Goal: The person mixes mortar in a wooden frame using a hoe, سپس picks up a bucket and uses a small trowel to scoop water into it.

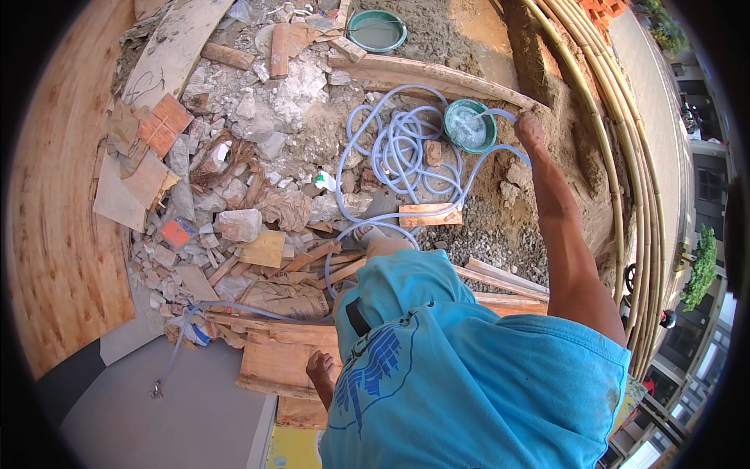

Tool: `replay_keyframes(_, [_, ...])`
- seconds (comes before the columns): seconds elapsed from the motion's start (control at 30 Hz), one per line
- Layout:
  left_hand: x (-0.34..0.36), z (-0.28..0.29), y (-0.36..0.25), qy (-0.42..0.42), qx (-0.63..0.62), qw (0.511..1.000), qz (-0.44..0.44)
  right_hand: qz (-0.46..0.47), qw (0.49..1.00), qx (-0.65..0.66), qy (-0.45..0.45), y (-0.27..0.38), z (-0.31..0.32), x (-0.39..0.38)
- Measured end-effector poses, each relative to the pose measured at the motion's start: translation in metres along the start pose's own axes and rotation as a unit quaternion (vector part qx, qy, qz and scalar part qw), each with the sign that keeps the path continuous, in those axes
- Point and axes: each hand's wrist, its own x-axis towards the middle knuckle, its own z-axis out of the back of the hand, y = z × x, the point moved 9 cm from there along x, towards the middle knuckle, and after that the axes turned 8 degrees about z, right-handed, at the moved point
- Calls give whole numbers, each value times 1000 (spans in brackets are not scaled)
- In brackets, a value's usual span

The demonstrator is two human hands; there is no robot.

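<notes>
My right hand (pixel 530 129) is closed round a pale blue, flexible hose (pixel 501 114) and reaches out beside a round green tub (pixel 480 144). The hose's end points into the tub, where the water (pixel 467 125) looks white and foamy. Another stretch of the same hose passes behind my right forearm. Most of it lies in a tangled coil (pixel 400 148) on the ground, left of the tub. Low at my left side hangs my left hand (pixel 320 369), its fingers curled with nothing visible in them, near some wooden boards (pixel 285 356).
Broken concrete, bricks and wood scraps (pixel 238 227) cover the ground at the left. A second green tub (pixel 376 31) with greyish liquid stands farther off. Long bamboo poles (pixel 637 195) run along the right, beside a road. A plywood sheet (pixel 62 195) is at the far left.
</notes>
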Motion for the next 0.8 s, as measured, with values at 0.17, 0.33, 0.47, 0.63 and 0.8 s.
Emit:
replay_keyframes(0.17, [4, -2, -5, 26, 13, 999, -18, -9, 1000, 9, 6, 1, 6, -5])
replay_keyframes(0.33, [18, 5, 4, 47, -3, 999, -16, -6, 1000, 9, 3, -2, -3, 2])
replay_keyframes(0.47, [2, -2, -7, 9, -9, 1000, -3, -3, 1000, 10, 3, -6, -5, 1])
replay_keyframes(0.63, [5, 1, -8, 19, -5, 1000, -7, -25, 999, 26, -7, -15, -10, 6])
replay_keyframes(0.8, [7, 3, -8, 26, 6, 1000, 6, -28, 998, 47, -9, -11, -9, 4])
